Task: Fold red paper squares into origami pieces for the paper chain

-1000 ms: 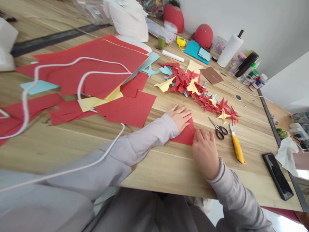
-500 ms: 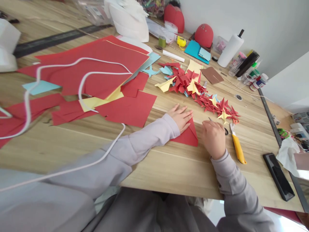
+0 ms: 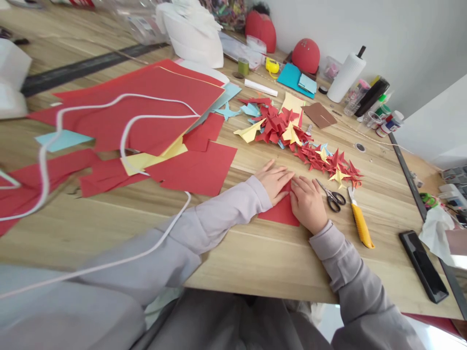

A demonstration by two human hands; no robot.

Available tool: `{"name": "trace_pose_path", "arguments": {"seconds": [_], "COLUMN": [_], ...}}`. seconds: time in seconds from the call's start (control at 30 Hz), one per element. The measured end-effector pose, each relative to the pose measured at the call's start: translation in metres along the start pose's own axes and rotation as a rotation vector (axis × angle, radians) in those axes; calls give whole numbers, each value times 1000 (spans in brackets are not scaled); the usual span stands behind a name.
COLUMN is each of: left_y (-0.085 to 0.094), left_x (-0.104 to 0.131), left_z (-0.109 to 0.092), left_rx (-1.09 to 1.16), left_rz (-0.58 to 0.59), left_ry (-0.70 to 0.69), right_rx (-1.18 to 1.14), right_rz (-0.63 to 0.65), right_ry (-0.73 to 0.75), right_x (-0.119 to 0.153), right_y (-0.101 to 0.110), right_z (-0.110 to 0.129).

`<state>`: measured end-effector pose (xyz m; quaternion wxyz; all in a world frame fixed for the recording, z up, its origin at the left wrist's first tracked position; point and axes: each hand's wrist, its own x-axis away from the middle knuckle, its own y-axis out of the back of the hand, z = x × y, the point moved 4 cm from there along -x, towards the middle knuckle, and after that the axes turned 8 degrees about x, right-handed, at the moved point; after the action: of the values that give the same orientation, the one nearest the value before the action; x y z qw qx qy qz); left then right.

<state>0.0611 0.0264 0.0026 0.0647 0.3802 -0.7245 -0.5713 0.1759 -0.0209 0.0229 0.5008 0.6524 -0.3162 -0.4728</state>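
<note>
A red sheet of paper (image 3: 277, 214), folded at one edge, lies flat on the wooden table in front of me. My left hand (image 3: 273, 181) rests palm down across its upper part, fingers stretched out and spread. My right hand (image 3: 308, 204) lies on the paper's right side, close beside the left fingertips, its fingers laid forward and slightly bent on the sheet. Part of the paper is covered by both hands. Just right of my right hand are black-handled scissors (image 3: 334, 200) and a yellow-handled utility knife (image 3: 361, 226).
A heap of red, yellow and blue folded paper stars (image 3: 280, 124) spreads behind my hands. Large red sheets (image 3: 146, 107) and a white cable (image 3: 126, 141) lie to the left. At the right is a black phone (image 3: 423, 265); bottles (image 3: 392, 121) stand at the back.
My right hand has moved left from beside the paper onto its right side, uncovering the scissors. My left hand stays on the paper.
</note>
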Motion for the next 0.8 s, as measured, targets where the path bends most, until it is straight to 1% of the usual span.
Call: {"name": "trace_pose_path", "arguments": {"seconds": [0.1, 0.17, 0.23, 0.33, 0.43, 0.5, 0.67, 0.8], "left_y": [9, 17, 23, 28, 28, 26, 22, 22], "left_x": [3, 5, 8, 13, 17, 19, 21, 24], "left_z": [3, 8, 12, 12, 7, 5, 6, 4], "left_rx": [20, 26, 20, -13, -59, -57, 33, -37], "left_rz": [-141, -233, -277, -249, -187, -170, -188, -198], "left_ry": [21, 102, 200, 297, 347, 375, 410, 490], "right_rx": [-17, -23, -29, -33, -26, -32, -90, -91], "right_rz": [-26, -35, -30, -12, 29, 51, 13, -24], "right_ry": [-20, -36, -34, 6, 91, 131, 106, 101], "right_x": [-2, -3, -3, -6, -9, -11, -10, -7], "right_y": [2, 2, 2, 1, -1, -3, -8, -8], "right_z": [-2, -2, -2, 1, 5, 7, 6, 6]}}
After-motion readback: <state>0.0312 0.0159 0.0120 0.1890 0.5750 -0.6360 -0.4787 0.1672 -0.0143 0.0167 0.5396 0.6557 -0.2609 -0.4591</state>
